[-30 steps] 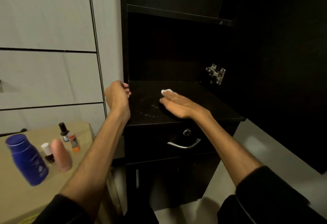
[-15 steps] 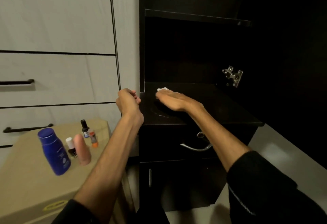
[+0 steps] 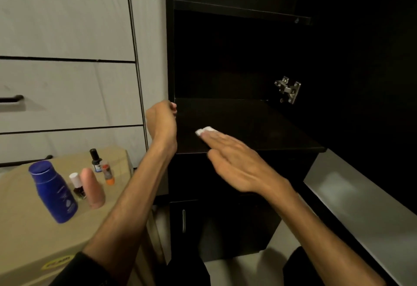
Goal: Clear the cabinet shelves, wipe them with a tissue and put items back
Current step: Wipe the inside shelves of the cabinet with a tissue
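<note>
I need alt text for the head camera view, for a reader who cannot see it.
A right hand presses a white tissue flat onto a dark cabinet shelf, while the left hand grips the cabinet's left edge. Left, a cardboard box holds a blue bottle and small cosmetics.

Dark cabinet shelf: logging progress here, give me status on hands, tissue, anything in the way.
Right hand flat, pressing white tissue on dark cabinet shelf. Left hand curled at cabinet's left edge. Nothing else on shelf.
</note>
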